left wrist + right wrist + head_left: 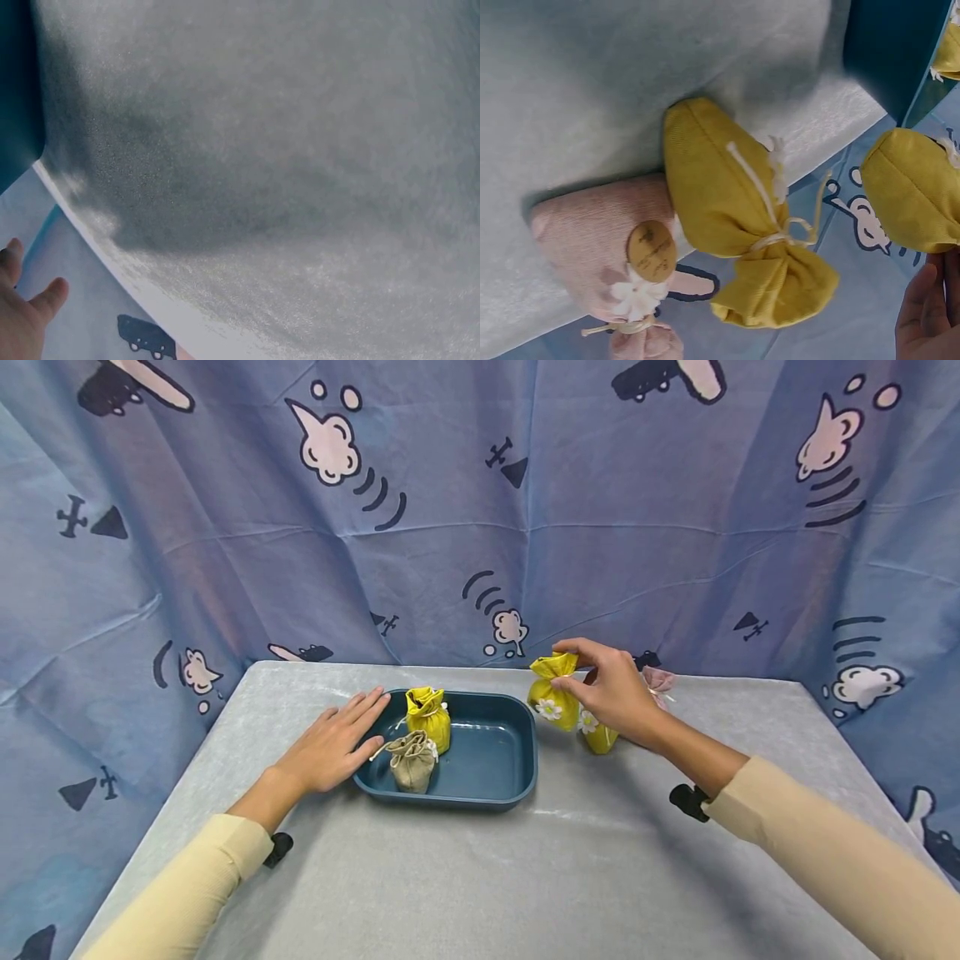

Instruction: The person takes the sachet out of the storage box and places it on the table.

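A dark blue tray [504, 775] sits mid-table with a yellow pouch [428, 717] and a beige pouch [411, 762] inside. My left hand [336, 744] lies flat with straight fingers on the table, touching the tray's left rim. My right hand [611, 692] pinches the gathered top of another yellow pouch [552, 697] with a white flower, lifted just right of the tray. In the right wrist view that held pouch [913, 190] hangs above a second yellow pouch [735, 225] and a pink pouch [607, 244] lying on the table.
The grey table [480, 877] is walled on three sides by a blue patterned cloth [480, 510]. The yellow pouch [597, 735] and pink pouch [657, 680] stand behind my right hand near the back edge. The left wrist view shows mostly table surface [300, 150].
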{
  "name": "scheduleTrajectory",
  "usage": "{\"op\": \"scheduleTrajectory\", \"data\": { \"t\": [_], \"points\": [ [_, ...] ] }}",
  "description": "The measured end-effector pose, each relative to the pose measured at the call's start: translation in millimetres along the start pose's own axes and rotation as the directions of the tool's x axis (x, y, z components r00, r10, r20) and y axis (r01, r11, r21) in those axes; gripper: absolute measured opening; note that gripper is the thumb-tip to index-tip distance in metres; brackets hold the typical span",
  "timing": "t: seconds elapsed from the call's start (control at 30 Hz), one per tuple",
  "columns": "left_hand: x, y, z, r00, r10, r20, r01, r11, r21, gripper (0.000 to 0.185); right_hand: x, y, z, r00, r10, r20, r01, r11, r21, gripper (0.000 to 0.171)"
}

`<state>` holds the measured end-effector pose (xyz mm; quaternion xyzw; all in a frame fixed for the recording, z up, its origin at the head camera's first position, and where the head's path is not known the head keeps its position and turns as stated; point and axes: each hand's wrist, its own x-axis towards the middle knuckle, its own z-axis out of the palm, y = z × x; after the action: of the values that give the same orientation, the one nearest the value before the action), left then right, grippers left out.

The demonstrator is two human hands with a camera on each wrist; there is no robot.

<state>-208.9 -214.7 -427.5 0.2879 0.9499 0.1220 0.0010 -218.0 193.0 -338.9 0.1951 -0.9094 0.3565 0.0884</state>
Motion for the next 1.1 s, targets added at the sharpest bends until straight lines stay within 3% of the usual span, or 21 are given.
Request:
{"op": "scheduleTrajectory", "data": {
  "t": [0.6,0.9,1.1],
  "points": [
    [0.4,0.8,-0.6,1.000,0.012,-0.013,-0.012,1.000,-0.014,0.065,-7,28,15,1.000,0.011,-0.013,-0.012,0.999,-0.045,0.043],
    [0.1,0.3,0.1,1.000,0.016,-0.021,-0.016,1.000,-0.011,0.064,-10,33,20,0.999,0.049,0.023,-0.048,0.998,-0.042,0.051],
    [-0.2,0.7,-0.2,1.000,0.014,-0.011,-0.014,1.000,-0.009,0.064,-11,34,19,1.000,0.022,-0.001,-0.022,0.999,-0.030,0.049]
  ]
}}
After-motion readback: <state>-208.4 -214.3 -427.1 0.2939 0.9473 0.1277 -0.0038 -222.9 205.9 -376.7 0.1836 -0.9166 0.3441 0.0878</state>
